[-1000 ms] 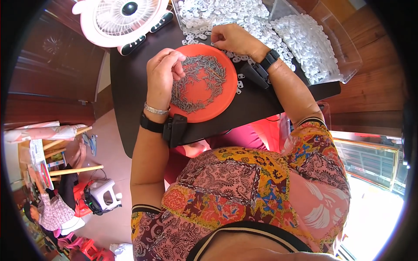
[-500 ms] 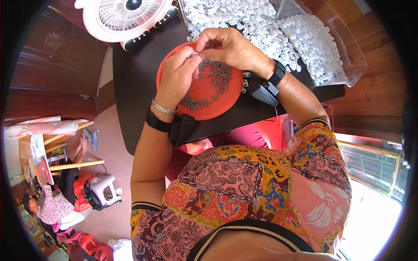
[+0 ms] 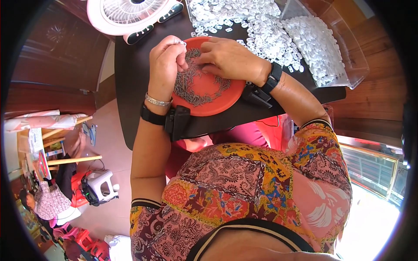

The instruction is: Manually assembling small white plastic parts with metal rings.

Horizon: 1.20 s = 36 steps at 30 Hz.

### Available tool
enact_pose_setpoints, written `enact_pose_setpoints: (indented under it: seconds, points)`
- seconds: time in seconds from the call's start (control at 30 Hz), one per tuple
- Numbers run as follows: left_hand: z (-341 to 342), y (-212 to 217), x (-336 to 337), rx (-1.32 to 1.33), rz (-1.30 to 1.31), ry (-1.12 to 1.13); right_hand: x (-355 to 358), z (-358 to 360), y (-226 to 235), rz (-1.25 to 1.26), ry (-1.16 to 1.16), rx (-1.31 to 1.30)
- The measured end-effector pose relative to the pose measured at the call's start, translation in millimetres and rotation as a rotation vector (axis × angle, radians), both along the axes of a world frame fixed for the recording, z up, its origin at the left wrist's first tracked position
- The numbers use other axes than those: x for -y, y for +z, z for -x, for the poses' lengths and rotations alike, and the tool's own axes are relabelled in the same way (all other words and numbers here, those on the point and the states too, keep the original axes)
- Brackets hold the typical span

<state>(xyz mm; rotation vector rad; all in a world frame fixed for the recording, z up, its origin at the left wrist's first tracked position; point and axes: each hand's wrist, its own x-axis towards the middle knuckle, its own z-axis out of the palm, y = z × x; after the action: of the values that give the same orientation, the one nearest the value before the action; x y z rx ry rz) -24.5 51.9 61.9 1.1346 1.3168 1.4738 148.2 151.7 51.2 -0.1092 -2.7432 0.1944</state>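
Observation:
My left hand (image 3: pixel 164 60) is closed above the left rim of a round orange-red tray (image 3: pixel 224 105). Thumb and forefinger pinch a small white plastic piece (image 3: pixel 182 43). Over the tray's upper right part, my right hand (image 3: pixel 233 58) points down to the left, its bent fingers apart among small grey metal pins (image 3: pixel 193 96) that look like screws or nails. Its fingertips are partly hidden, and I see nothing held in them. The pins lie in a loose ring around the bare middle of the tray.
Many loose white plastic pieces (image 3: pixel 270 41) are heaped on the dark table (image 3: pixel 135 87) behind my right hand. A clear plastic bin (image 3: pixel 355 71) holds more. A pink fan (image 3: pixel 130 19) stands at the far left. A person (image 3: pixel 52 200) sits at the lower left.
My hands were together at the tray's upper left. The right hand has moved right and down to the pins; the left has shifted slightly left, with the white piece between its fingertips.

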Motion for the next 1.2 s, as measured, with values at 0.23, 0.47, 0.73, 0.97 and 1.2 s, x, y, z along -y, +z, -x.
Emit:
enact_pose_setpoints:
  seconds: [0.23, 0.47, 0.73, 0.97, 1.2]
  points:
    - [-1.3, -0.7, 0.6, 0.016, 0.009, 0.018, -1.4, 3.9, -5.1, -0.003, -0.028, 0.069]
    - [-2.0, 3.1, 1.3, 0.003, 0.022, 0.002, -1.5, 4.8, 4.6, 0.337, -0.156, -0.109]
    - [-11.5, -1.8, 0.7, 0.001, 0.025, -0.08, -8.2, 1.3, 10.9, 1.079, -0.163, -0.244]
    - [-21.6, -4.2, 2.0, -0.005, 0.031, -0.122, -3.2, -1.1, 16.3, 1.19, -0.112, -0.294]
    - [-20.9, -2.8, 2.4, -0.006, 0.04, -0.111, -2.1, 1.9, 12.9, 1.148, -0.135, -0.309]
